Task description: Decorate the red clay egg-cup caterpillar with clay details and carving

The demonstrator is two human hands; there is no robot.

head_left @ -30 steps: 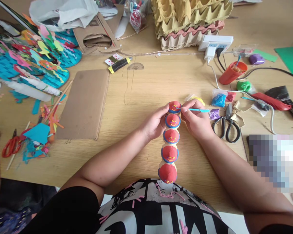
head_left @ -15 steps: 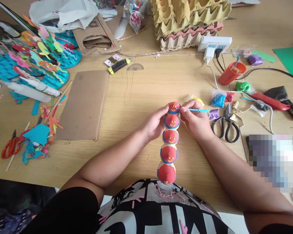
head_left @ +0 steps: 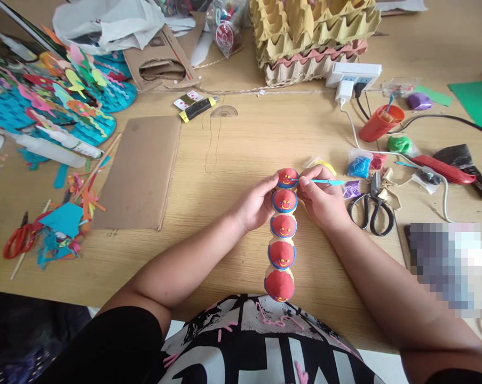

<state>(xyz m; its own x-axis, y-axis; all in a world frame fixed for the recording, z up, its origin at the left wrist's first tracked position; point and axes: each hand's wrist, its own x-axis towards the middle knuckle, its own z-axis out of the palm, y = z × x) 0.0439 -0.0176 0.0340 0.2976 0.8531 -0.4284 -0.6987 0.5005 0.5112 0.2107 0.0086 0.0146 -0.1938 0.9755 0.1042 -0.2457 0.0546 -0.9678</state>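
A strip of egg carton cups (head_left: 283,255) stretches from my chest outward over the table. Red clay domes with blue rims and small yellow smiling faces cover its several cups. My left hand (head_left: 259,200) grips the strip at its far end, thumb against the farthest cup. In my right hand (head_left: 323,197) is a thin light-blue clay modelling tool (head_left: 329,182), pinched between thumb and fingers. Its tip touches or nearly touches the face on the farthest cup. A bag of yellow clay (head_left: 325,166) and a bag of purple clay (head_left: 350,189) lie just past my right hand.
Black-handled scissors (head_left: 372,208), blue clay (head_left: 359,165) and an orange cup (head_left: 382,122) lie to the right. Egg trays (head_left: 313,42) and a power strip (head_left: 355,72) stand at the back. Left are a cardboard sheet (head_left: 139,170), paper scraps (head_left: 62,226) and red scissors (head_left: 20,240).
The near end of the egg carton strip has swung slightly to the right. Both hands keep their hold, and the tool's tip stays at the farthest cup.
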